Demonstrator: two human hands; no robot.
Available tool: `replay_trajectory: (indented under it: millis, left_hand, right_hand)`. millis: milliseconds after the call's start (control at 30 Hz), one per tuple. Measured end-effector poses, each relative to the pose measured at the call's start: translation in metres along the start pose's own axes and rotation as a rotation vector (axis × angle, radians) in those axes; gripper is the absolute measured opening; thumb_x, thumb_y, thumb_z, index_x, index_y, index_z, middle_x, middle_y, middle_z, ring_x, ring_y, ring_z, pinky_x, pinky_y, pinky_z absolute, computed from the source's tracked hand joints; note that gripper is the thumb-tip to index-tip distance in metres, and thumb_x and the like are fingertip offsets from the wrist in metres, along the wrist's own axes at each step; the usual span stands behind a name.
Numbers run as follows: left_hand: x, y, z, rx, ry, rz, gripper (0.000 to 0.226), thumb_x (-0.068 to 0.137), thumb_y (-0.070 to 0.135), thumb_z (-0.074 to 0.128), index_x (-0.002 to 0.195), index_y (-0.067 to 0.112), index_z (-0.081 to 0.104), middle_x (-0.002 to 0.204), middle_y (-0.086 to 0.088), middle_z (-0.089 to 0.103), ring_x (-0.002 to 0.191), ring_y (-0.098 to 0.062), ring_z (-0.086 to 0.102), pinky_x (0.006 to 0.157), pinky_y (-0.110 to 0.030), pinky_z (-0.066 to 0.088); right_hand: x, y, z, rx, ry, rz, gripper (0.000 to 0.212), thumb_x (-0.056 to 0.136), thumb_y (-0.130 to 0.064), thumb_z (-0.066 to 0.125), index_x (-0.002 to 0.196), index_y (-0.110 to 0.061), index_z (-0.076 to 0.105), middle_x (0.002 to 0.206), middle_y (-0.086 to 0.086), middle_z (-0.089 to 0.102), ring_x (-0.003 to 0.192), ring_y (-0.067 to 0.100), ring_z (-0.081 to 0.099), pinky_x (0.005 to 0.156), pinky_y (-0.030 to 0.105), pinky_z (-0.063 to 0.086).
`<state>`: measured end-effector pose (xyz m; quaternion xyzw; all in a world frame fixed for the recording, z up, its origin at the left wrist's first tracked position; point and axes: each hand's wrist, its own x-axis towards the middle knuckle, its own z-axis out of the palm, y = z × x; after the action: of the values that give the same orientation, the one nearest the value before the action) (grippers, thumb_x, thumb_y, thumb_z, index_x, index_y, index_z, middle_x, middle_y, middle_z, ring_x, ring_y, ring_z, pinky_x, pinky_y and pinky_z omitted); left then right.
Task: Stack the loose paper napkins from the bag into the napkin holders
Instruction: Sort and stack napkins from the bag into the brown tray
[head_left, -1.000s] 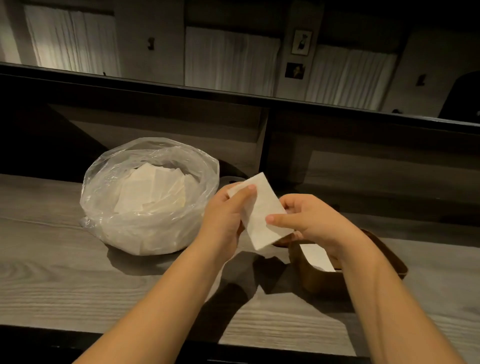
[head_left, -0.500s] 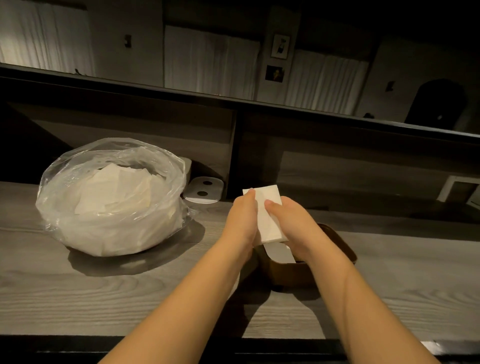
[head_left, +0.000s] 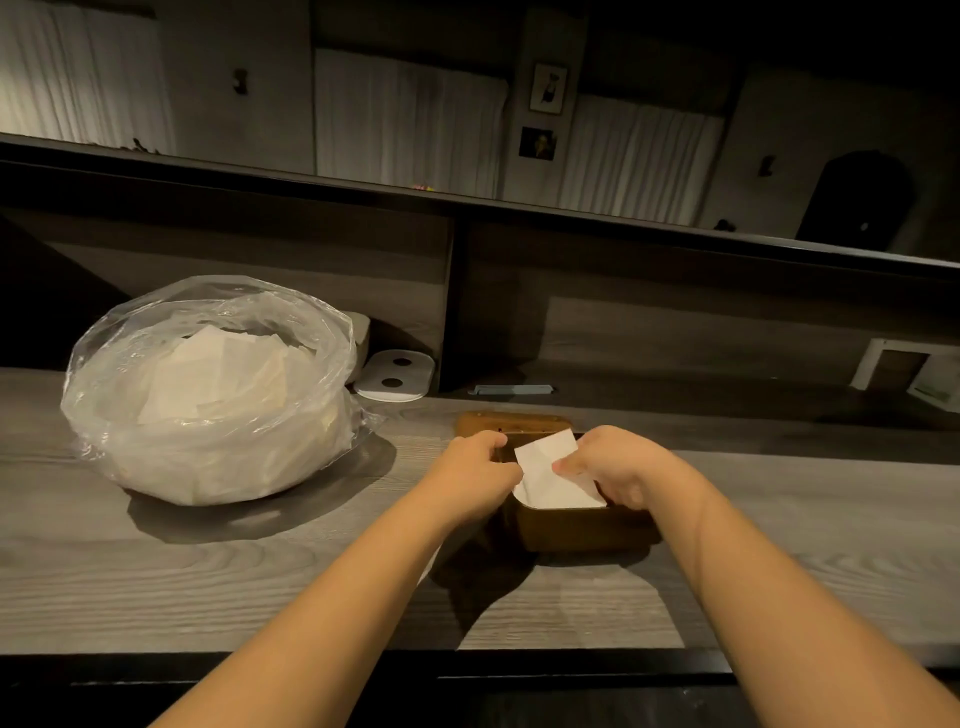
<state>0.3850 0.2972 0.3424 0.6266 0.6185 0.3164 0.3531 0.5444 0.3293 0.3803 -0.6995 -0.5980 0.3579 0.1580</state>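
Since the earlier frames you have brought the white napkin (head_left: 550, 470) down from in front of you, where you held it up in the air, until its lower part sits inside the brown napkin holder (head_left: 571, 525). Your left hand (head_left: 475, 475) pinches the napkin's left edge with curled fingers, and your right hand (head_left: 621, 467) pinches its right edge, thumb tip on the paper, so both hands grip the same sheet. The napkin leans tilted, its upper corner raised above the holder's rim while its lower end lies within the walls. The holder stands on the grey wooden counter (head_left: 208, 582), with its hinged lid open behind it. To the left, well apart from the holder, sits the clear plastic bag (head_left: 208, 384), its mouth open and loose napkins piled inside. Behind the bag, against the dark back panel, lies a white object with two dark holes (head_left: 397, 375).
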Motion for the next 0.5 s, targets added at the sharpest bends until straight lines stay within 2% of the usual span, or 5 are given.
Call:
replay_trajectory:
  millis: [67,133,233,333,500]
  left_hand:
    - [-0.001,0.001,0.001,0.008,0.001,0.015,0.059,0.096,0.019,0.056,0.151,0.022,0.035,0.147,-0.006,0.044,0.089,-0.003,0.050,0.073,-0.018,0.043]
    - [-0.001,0.001,0.002,0.005,0.020,0.027,0.058,0.097,0.018,0.055,0.151,0.021,0.035,0.147,-0.007,0.045,0.078,0.001,0.047,0.068,-0.018,0.043]
    - [-0.003,0.000,0.000,-0.004,0.017,0.043,0.058,0.098,0.019,0.054,0.152,0.019,0.034,0.151,-0.007,0.042,0.104,-0.009,0.055,0.083,-0.024,0.046]
    - [-0.004,-0.002,-0.001,-0.003,-0.006,0.058,0.058,0.099,0.021,0.054,0.153,0.020,0.033,0.154,-0.006,0.040,0.121,-0.016,0.051,0.083,-0.024,0.043]
    - [0.000,-0.004,-0.001,0.033,0.006,0.059,0.060,0.097,0.022,0.054,0.153,0.021,0.032,0.155,-0.008,0.037,0.091,-0.007,0.052,0.084,-0.026,0.052]
  right_hand:
    - [0.004,-0.002,0.002,0.023,-0.038,0.008,0.060,0.091,-0.019,0.067,0.145,-0.010,0.041,0.148,0.010,0.044,0.133,0.032,0.043,0.104,0.043,0.041]
    - [0.007,-0.005,0.006,0.054,-0.053,0.002,0.060,0.092,-0.015,0.067,0.145,-0.008,0.040,0.149,0.011,0.042,0.134,0.033,0.042,0.106,0.044,0.042]
    - [0.008,-0.007,0.016,-0.002,-0.030,-0.005,0.051,0.092,-0.015,0.066,0.138,-0.007,0.046,0.140,0.012,0.049,0.126,0.030,0.048,0.103,0.041,0.045]
    - [0.007,-0.010,0.014,0.065,-0.058,0.037,0.051,0.095,-0.017,0.063,0.141,-0.008,0.044,0.141,0.014,0.048,0.127,0.031,0.049,0.098,0.038,0.048]
    - [0.000,-0.009,0.005,0.182,-0.088,0.099,0.055,0.098,-0.016,0.057,0.148,-0.011,0.033,0.148,0.016,0.042,0.130,0.034,0.047,0.084,0.036,0.050]
